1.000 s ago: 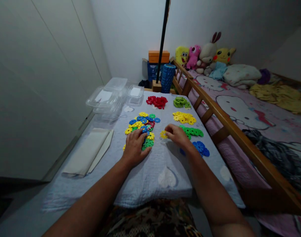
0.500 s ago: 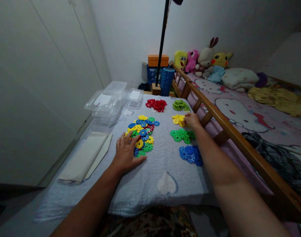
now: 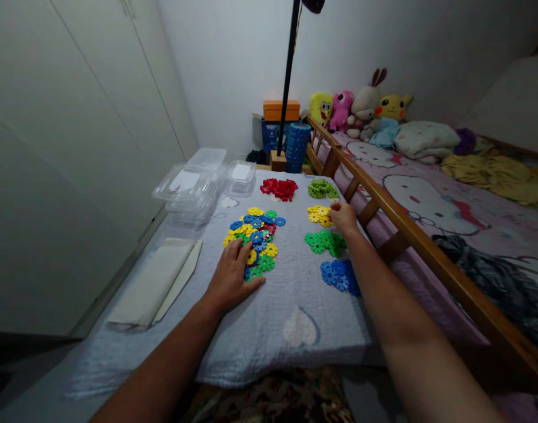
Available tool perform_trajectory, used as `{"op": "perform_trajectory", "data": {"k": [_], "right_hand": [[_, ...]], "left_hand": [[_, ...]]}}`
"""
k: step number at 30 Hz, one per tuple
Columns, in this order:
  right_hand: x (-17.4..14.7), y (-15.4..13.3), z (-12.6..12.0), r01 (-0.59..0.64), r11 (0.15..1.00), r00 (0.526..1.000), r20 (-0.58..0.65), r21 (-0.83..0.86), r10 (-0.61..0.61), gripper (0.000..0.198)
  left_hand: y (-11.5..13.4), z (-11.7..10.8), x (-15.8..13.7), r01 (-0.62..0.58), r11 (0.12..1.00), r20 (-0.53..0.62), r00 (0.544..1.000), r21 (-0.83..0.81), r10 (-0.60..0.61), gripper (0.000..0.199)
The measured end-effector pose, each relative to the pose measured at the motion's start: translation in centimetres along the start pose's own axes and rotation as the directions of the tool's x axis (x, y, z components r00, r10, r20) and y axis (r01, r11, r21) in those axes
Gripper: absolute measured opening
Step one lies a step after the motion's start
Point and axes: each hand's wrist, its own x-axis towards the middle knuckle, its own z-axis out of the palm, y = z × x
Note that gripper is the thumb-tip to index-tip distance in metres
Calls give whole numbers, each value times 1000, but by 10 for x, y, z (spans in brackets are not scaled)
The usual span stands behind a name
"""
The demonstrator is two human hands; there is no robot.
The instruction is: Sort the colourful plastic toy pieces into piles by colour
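Observation:
A mixed pile of plastic snowflake discs [image 3: 256, 237] in yellow, blue, green and red lies on the cloth-covered table. My left hand [image 3: 230, 273] rests at its near left edge, fingers spread and thumb out, with fingertips on the discs. My right hand [image 3: 343, 217] is at the right edge of a small pile of yellow snowflake discs [image 3: 318, 214]. Its fingers are bent together, and whatever is between them is hidden. Nearer me sit green snowflake discs [image 3: 323, 241] and blue snowflake discs [image 3: 338, 274], the latter partly behind my right forearm.
Beyond lie red pieces [image 3: 279, 188] and light green pieces [image 3: 322, 188]. Clear plastic containers [image 3: 187, 191] and a folded beige cloth [image 3: 156, 282] are on the left. A wooden bed rail [image 3: 383, 211] runs along the right side. A black pole [image 3: 288, 76] stands behind the table.
My left hand has shifted slightly right and nearer me at the mixed pile. My right hand stays by the yellow discs, its fingers turned slightly. The view has moved a little.

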Motion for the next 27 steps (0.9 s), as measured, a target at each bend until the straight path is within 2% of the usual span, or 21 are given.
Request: {"op": "perform_trajectory", "data": {"k": [2, 4, 7, 9, 11, 15, 18, 22, 27], "right_hand": [[-18, -16, 1, 21, 999, 999, 33, 37, -22, 22], [-44, -35, 5, 79, 992, 981, 167, 97, -95, 20], [-89, -62, 16, 187, 971, 850, 471, 149, -236, 16], [-116, -73, 27, 276, 952, 776, 554, 134, -303, 14], [-135, -79, 40, 360, 928, 746, 568, 95, -348, 17], [-149, -76, 64, 451, 892, 792, 478, -40, -379, 33], [-150, -70, 75, 458, 885, 799, 474, -79, -371, 34], [-147, -64, 77, 398, 917, 814, 466, -15, -345, 32], [-147, -64, 71, 284, 951, 849, 429, 120, -308, 18]], "left_hand": [[1, 2, 1, -6, 1000, -12, 1000, -13, 6, 86], [4, 5, 3, -11, 1000, -37, 999, -25, 10, 85], [7, 7, 7, -17, 999, -66, 998, -40, 14, 85], [9, 8, 9, -27, 998, -64, 998, -48, 24, 84], [10, 8, 10, -28, 998, -62, 998, -53, 24, 84], [10, 8, 12, -13, 999, -57, 998, -44, 10, 84], [10, 8, 12, 1, 999, -53, 999, -32, -2, 83], [11, 9, 13, 21, 1000, -44, 999, -16, -21, 82], [15, 6, 12, 38, 999, -37, 999, 30, -37, 77]]}}
